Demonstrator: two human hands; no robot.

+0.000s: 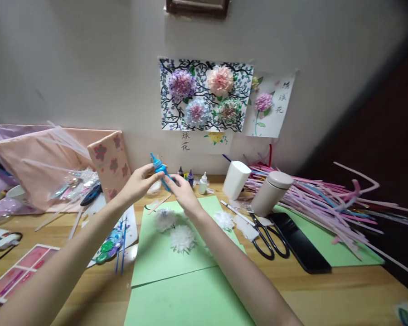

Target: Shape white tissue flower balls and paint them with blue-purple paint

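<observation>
Up over the far end of the green paper (170, 276), both my hands grip a small blue squeeze bottle (159, 166), its narrow nozzle pointing up and left. My left hand (141, 184) is closed on the bottle's left side. From the right, my right hand (184, 192) pinches its lower part, hiding some of the body. Below lie white fluffy paper flowers (182, 239); one more white flower (223, 220) rests right of my right forearm. Past my hands stand a small white bottle (203, 184) and a purple one (190, 178).
Black scissors (272, 240), a phone (301, 242), a lidded cup (271, 194) and pink pipe cleaners (313, 203) are at right. On the left sit a paint palette (109, 246), blue brushes (124, 246), a pink box (107, 158) and a sectioned tray (23, 271). Flower art (206, 97) hangs on the wall.
</observation>
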